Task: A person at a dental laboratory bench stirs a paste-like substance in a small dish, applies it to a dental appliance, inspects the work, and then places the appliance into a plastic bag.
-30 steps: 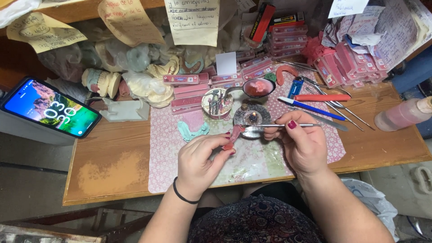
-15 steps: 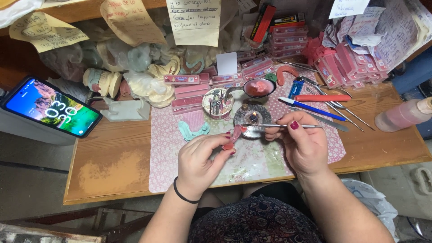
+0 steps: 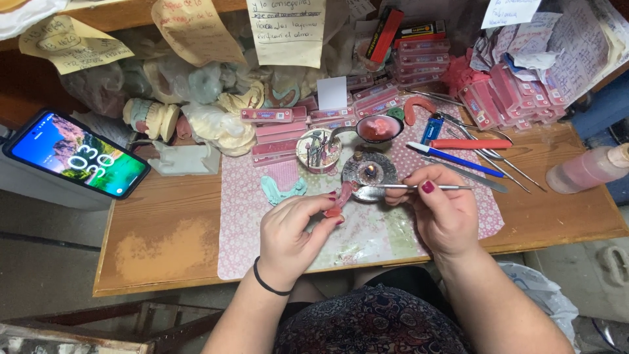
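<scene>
your left hand (image 3: 291,229) pinches a small pink wax piece (image 3: 341,200) at about 1 o'clock from it. your right hand (image 3: 445,213) grips a thin metal spoon tool (image 3: 406,189), its tip touching the piece. just past, at 12 o'clock, sits a small round metal burner (image 3: 369,172).

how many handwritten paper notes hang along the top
4: one far left, one left of centre, a large centre one, one upper right. Others may be hidden in clutter.

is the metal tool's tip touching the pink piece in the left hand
Touching. The head view shows the metal tool, held in the right hand, ending right against the pink piece pinched in the left hand, with no gap visible.
</scene>
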